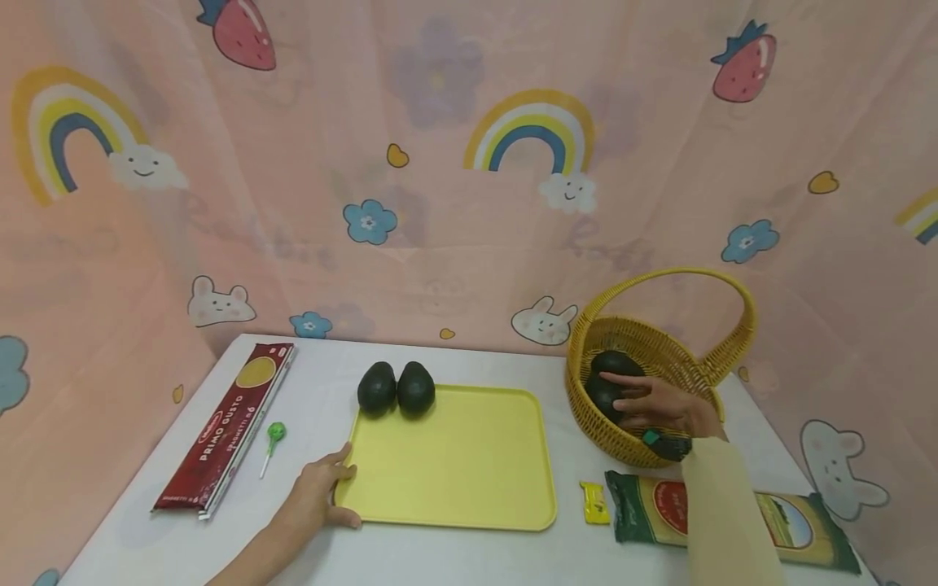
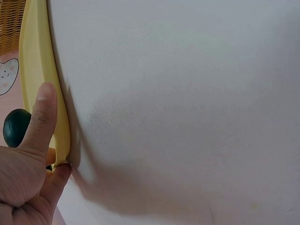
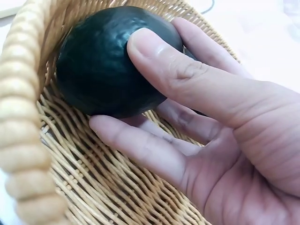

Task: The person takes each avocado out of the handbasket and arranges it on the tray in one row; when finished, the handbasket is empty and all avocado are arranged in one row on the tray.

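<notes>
My left hand (image 1: 315,492) grips the yellow tray (image 1: 454,464) at its near left corner, the thumb lying along the rim in the left wrist view. Two dark avocados (image 1: 377,389) stand side by side at the tray's far left corner. On the right, my right hand (image 1: 659,403) reaches into a wicker basket (image 1: 586,415) with a tall handle. There it holds a dark green avocado (image 3: 112,61), thumb on top and fingers curled below. Another avocado (image 1: 615,363) lies beside it in the basket, partly covered by the fingers in the head view.
A red spaghetti pack (image 1: 227,427) lies at the left, with a green lollipop (image 1: 274,435) beside it. Right of the tray are a small yellow wrapped candy (image 1: 594,503) and a green and yellow pasta pack (image 1: 645,509), partly under the right sleeve. A patterned pink cloth (image 1: 440,268) hangs behind.
</notes>
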A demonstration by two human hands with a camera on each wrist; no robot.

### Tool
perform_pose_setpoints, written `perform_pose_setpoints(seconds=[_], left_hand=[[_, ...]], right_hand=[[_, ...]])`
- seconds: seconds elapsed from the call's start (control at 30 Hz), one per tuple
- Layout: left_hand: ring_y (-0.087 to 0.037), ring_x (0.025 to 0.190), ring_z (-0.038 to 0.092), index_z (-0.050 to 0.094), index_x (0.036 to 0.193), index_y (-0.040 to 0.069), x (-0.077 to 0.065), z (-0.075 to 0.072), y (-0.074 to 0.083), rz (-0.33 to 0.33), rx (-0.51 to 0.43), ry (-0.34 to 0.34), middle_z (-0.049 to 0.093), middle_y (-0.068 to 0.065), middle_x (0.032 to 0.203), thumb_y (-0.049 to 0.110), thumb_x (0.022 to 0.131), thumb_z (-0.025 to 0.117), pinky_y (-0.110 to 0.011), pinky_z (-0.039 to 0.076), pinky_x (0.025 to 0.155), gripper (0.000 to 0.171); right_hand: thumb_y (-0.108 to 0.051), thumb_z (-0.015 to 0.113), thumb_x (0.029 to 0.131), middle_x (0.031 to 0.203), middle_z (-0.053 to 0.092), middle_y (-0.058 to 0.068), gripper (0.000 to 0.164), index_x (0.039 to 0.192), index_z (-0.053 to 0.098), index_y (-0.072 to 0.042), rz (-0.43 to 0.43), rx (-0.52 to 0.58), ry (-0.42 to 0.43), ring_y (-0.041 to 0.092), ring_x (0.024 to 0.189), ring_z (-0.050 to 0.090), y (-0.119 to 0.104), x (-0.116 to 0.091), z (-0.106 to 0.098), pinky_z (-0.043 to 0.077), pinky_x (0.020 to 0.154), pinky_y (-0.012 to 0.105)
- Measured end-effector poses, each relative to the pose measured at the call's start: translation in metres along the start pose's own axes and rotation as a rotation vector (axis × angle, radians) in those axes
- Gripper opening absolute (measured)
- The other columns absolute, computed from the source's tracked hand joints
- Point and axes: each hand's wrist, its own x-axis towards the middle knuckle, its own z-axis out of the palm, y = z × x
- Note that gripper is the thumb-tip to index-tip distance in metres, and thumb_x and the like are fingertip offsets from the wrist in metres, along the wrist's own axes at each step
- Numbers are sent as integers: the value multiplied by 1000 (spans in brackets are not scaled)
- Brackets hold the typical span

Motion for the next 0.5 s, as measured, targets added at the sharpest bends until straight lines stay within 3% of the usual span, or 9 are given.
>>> perform_pose_setpoints(seconds=[0.1, 0.27, 0.5], left_hand=[[-45, 115, 54, 68, 102, -10, 0, 0, 0, -5, 3, -7, 54, -28, 129, 20, 42, 91, -50, 47, 96, 71], [-46, 116, 53, 68, 103, -10, 0, -1, 1, -17, 10, -21, 53, -29, 131, 20, 43, 90, -50, 47, 97, 71], [-47, 114, 54, 68, 101, -10, -1, -1, 2, 1, 7, -9, 53, -30, 129, 21, 42, 90, -51, 47, 96, 71]], right_hand=[[-13, 63, 93, 152, -1, 37, 65, 150, 30, -11, 9, 16, 30, 53, 136, 19, 1, -1, -1, 53, 92, 46], [-10, 62, 93, 152, -3, 37, 62, 149, 34, -12, 4, 48, 46, 53, 138, 13, 3, -3, -3, 51, 95, 50], [-10, 64, 92, 151, 0, 39, 64, 149, 34, -12, -13, 67, 60, 53, 134, 25, 4, -9, -5, 50, 95, 49]])
